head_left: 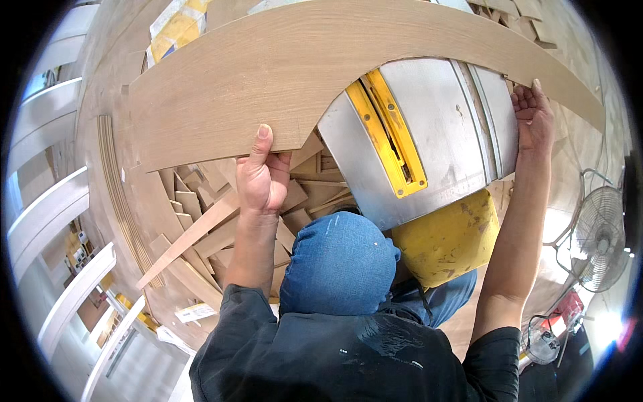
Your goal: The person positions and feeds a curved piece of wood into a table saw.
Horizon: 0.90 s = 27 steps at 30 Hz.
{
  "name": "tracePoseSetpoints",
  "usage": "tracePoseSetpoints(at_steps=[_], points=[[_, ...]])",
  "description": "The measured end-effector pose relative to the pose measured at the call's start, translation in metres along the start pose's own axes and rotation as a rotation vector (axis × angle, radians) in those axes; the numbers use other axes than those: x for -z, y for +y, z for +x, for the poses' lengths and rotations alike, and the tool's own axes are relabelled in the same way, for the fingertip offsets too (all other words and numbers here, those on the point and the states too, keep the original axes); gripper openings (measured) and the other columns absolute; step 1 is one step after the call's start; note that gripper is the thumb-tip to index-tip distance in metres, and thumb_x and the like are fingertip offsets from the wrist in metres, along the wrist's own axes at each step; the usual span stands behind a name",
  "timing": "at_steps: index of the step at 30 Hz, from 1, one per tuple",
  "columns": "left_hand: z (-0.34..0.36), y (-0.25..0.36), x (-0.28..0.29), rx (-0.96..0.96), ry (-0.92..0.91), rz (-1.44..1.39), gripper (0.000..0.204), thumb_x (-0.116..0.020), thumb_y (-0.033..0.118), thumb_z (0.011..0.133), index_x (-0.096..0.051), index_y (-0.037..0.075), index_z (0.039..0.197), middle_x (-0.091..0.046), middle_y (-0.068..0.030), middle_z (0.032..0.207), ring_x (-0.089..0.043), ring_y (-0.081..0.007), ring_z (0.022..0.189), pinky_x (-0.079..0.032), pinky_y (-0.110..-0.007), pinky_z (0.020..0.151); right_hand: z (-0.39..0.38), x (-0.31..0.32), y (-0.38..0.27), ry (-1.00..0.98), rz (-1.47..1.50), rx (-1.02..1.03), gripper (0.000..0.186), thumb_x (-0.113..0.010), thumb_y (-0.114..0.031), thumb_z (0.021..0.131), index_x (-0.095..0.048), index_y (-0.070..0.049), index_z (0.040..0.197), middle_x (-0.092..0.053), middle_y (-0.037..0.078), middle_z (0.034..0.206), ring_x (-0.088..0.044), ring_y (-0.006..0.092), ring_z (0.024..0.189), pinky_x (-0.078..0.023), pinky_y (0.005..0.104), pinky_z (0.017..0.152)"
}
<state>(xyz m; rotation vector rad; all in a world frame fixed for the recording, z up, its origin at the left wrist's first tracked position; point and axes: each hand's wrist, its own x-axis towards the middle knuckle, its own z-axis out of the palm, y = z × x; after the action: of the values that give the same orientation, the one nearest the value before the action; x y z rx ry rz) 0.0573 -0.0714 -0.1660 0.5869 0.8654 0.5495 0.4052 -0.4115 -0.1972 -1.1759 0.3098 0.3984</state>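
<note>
A long flat wooden board (261, 87) with light brown grain spans the scene from left to right. It lies across the far part of a metal saw table (442, 127) with a yellow slotted insert (392, 134). The board's near edge steps in from a wide left part to a narrower right part. My left hand (262, 175) grips the near edge of the wide part, thumb on top and fingers underneath. On the right, my right hand (533, 115) holds the narrow part's near edge, thumb up against it. Any blade in the slot cannot be made out.
Many wood offcuts (221, 234) lie piled on the floor left of the saw. The saw's yellow body (450, 239) stands by my legs. A bundle of long strips (124, 194) lies farther left. White slatted racks (50, 194) line the left side; a fan (598, 238) stands right.
</note>
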Motion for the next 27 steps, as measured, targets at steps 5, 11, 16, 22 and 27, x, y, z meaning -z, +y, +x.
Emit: tracePoseSetpoints(at_steps=[5,11,16,22,27], points=[[-0.002,-0.001,-0.001,-0.023,0.002,0.012,0.037,-0.071,0.012,0.097,-0.056,0.005,0.131,-0.064,-0.0099,0.128,-0.064,-0.023,0.117,-0.057,-0.04,0.103,0.001,-0.001,0.001,0.028,-0.008,-0.001,0.018,-0.072,-0.021,0.097,-0.066,-0.005,0.102,-0.069,0.008,0.092,-0.067,0.0199,0.087,-0.056,0.0339,0.079],[-0.003,0.0,0.005,-0.004,0.009,0.012,0.038,-0.072,0.014,0.097,-0.056,0.004,0.13,-0.063,-0.0103,0.128,-0.064,-0.0232,0.117,-0.057,-0.04,0.102,-0.004,-0.005,0.0,0.031,-0.016,0.0,0.019,-0.073,-0.019,0.096,-0.066,-0.003,0.102,-0.07,0.008,0.093,-0.067,0.0201,0.087,-0.056,0.0341,0.079],[-0.004,0.001,0.005,-0.016,0.028,0.016,0.038,-0.072,0.013,0.096,-0.057,0.003,0.129,-0.064,-0.011,0.128,-0.065,-0.0238,0.116,-0.057,-0.041,0.102,-0.003,-0.002,-0.001,-0.014,-0.029,-0.005,0.019,-0.072,-0.02,0.096,-0.066,-0.002,0.103,-0.069,0.009,0.093,-0.066,0.0193,0.086,-0.055,0.0336,0.079],[-0.006,0.003,0.018,-0.006,0.003,-0.005,0.041,-0.069,0.012,0.097,-0.053,0.003,0.134,-0.061,-0.0121,0.133,-0.062,-0.0252,0.122,-0.055,-0.043,0.107,-0.009,-0.014,0.0,-0.018,-0.043,-0.009,0.019,-0.072,-0.02,0.097,-0.067,-0.002,0.101,-0.068,0.008,0.09,-0.065,0.0184,0.084,-0.055,0.0311,0.077],[-0.007,0.004,0.017,-0.017,0.018,-0.01,0.037,-0.071,0.011,0.097,-0.057,0.004,0.131,-0.064,-0.0102,0.128,-0.065,-0.0248,0.117,-0.057,-0.044,0.103,-0.015,-0.02,-0.002,-0.007,-0.068,-0.013,0.018,-0.072,-0.02,0.096,-0.068,-0.003,0.1,-0.069,0.007,0.085,-0.066,0.0168,0.078,-0.055,0.0288,0.075]])
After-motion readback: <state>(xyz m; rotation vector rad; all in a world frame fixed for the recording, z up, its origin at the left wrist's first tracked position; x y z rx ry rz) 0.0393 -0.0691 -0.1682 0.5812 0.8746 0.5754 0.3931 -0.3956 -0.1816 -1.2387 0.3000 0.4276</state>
